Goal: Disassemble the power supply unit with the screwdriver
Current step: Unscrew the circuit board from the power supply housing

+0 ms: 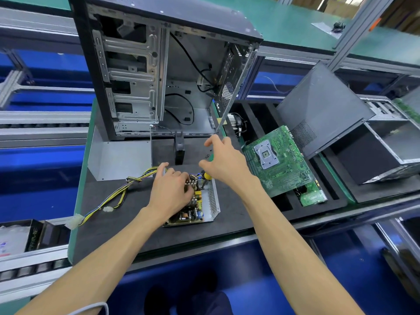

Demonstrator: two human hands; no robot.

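Fingers (181,180) of the left hand (172,192) are curled down over the components of the power supply unit (195,205), pressing it to the bench (127,223) and steadying it. Right hand (223,159), just above and behind the unit, has its fingers closed round the green handle of the screwdriver (207,176), with the yellow-collared shaft dropping into the unit's far corner; whether the tip is actually seated in a screw I cannot tell from where I stand.

The unit lies open-topped at the front of the bench, circuit board exposed, perforated metal wall on its right side. Its cable bundle (118,194) trails off to the left. Behind the unit stands the emptied computer case (141,87), and to the right of the unit lies a green motherboard (279,160).

Now the risks, as I judge them. That left hand sits right beside the shaft, so a slip of the tip would likely drive it into a knuckle or gouge the board. Bare fingers on capacitors could take a stored charge. A freed screw might drop in among the components and be hard to find.
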